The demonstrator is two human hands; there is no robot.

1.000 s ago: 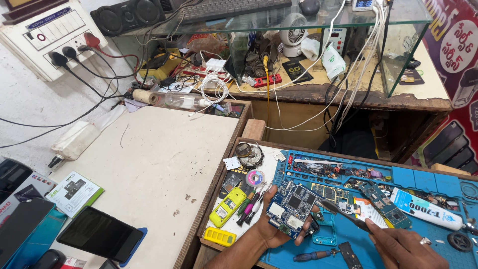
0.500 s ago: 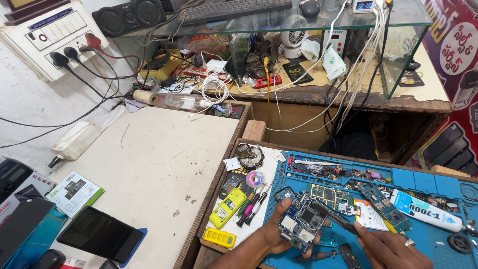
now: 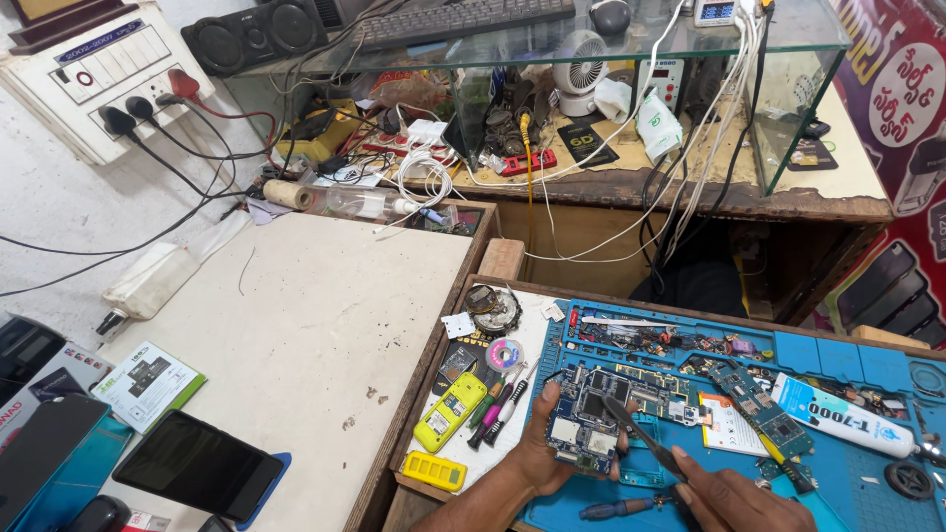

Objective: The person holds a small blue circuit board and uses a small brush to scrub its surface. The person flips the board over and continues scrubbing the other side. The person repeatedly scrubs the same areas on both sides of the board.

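Left hand (image 3: 540, 455) curled around a phone circuit board (image 3: 583, 433), thumb on its left edge, fingers beneath; board sits low over the blue repair mat (image 3: 847, 498). Right hand (image 3: 734, 498) closed in a pinch on black tweezers (image 3: 642, 438), tips touching the board's upper middle.

Mat's moulded compartments along the top edge hold small screws and loose parts; further circuit boards (image 3: 757, 406) lie on its flat. White adhesive tube (image 3: 843, 422) with black lettering lies at the mat's right. Left of the mat: yellow keypad phone (image 3: 450, 411), yellow rectangular block (image 3: 434, 471), solder wick reel (image 3: 506, 354), coloured screwdrivers (image 3: 498, 409).

White table (image 3: 296, 325), far left: green-and-white printed card (image 3: 148, 384), dark tablet (image 3: 197, 465). Glass shelf case (image 3: 631, 94) behind holds a small white fan (image 3: 576, 59), cables, white pouches. Red poster (image 3: 902, 89) with white round labels at the right edge.
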